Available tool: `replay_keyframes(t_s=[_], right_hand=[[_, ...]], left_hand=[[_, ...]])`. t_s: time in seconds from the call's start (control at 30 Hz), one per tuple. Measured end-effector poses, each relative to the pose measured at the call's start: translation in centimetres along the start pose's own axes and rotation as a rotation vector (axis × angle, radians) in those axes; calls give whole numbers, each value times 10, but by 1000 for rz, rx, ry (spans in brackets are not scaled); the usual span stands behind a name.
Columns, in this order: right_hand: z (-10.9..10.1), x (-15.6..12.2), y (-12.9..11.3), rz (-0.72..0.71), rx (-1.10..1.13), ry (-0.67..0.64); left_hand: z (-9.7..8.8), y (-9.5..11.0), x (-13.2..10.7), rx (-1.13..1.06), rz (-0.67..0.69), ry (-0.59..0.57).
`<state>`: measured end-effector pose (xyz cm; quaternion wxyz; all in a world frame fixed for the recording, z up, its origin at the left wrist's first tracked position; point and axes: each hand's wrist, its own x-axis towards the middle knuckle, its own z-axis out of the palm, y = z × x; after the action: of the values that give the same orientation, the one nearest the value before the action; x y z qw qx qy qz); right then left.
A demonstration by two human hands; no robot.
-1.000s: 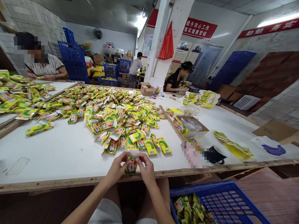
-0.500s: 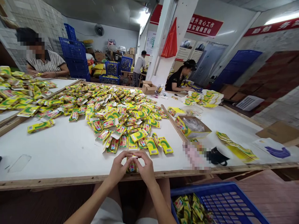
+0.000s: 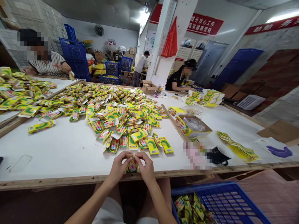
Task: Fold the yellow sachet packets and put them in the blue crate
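While L hand [image 3: 118,169] & R hand [image 3: 146,169] meet, both pinched on one small yellow packet [image 3: 132,167] at the near edge of the table [image 3: 58,155], flap-tucking seems underway; next move prob. needs firm thumb pressure.

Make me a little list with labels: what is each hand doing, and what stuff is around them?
left hand: pinches the top of the yellow packet
right hand: pinches the same packet from the other side
table: white, with a wooden edge
beyond the hands: pile of packets
to the right: open carton
low right: blue crate holding more packets
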<state>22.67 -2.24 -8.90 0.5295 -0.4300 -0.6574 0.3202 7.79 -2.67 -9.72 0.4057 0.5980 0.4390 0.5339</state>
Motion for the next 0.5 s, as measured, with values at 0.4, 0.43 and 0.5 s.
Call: replay_keyframes(t_s=[0.4, 0.43, 0.5], right_hand=[[-152, -51, -32, 42, -649, 355], [-169, -57, -34, 48, -717, 390], [-185, -69, -34, 75, -767, 421]], left_hand=[[-55, 5, 33, 754, 247, 300], [-59, 2, 43, 846, 238, 284], [-60, -5, 60, 985, 216, 214]])
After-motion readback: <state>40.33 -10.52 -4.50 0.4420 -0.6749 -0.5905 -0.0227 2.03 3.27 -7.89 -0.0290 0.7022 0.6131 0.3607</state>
